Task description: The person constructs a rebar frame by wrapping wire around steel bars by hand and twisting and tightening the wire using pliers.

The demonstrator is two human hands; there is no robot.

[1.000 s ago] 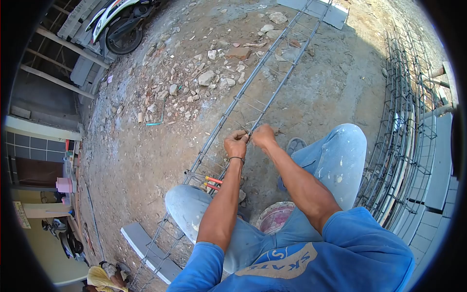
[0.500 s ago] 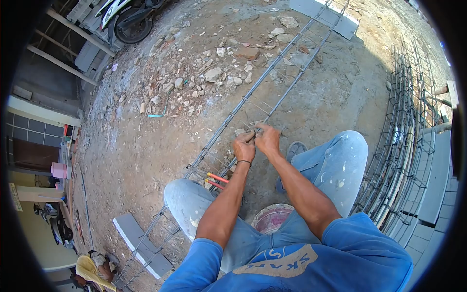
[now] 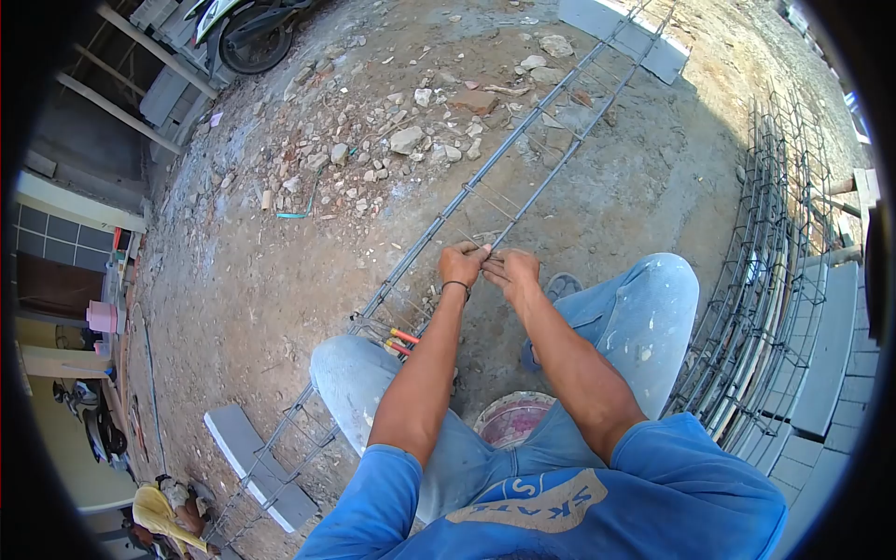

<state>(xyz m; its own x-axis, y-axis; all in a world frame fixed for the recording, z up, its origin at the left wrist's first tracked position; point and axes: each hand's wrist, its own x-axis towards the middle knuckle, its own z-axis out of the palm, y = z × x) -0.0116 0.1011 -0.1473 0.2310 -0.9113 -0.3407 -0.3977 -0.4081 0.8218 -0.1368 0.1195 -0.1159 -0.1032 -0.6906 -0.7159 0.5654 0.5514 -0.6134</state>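
A long rebar frame (image 3: pixel 478 179) runs diagonally across the ground in front of me, its long bars joined by thin cross ties. At its nearer bar, my left hand (image 3: pixel 461 265) is closed, thumb and fingers pinched together. Right beside it, my right hand (image 3: pixel 513 272) is closed too, fingertips meeting the left ones at the bar. What the fingertips pinch is hidden or too small to make out. Pincers with red-orange handles (image 3: pixel 403 336) rest on the frame near my left knee.
Grey blocks support the frame at the far end (image 3: pixel 621 35) and near end (image 3: pixel 261 467). A pinkish bucket (image 3: pixel 511 418) is beneath me. More rebar cages (image 3: pixel 761 289) lie to the right. Rubble (image 3: pixel 406 140) and a motorbike (image 3: pixel 252 42) are ahead; another person (image 3: pixel 168 513) is at lower left.
Both hands stay at the same bar. The right hand has turned, its fingers now lower and pointing toward the left hand. The view has shifted slightly.
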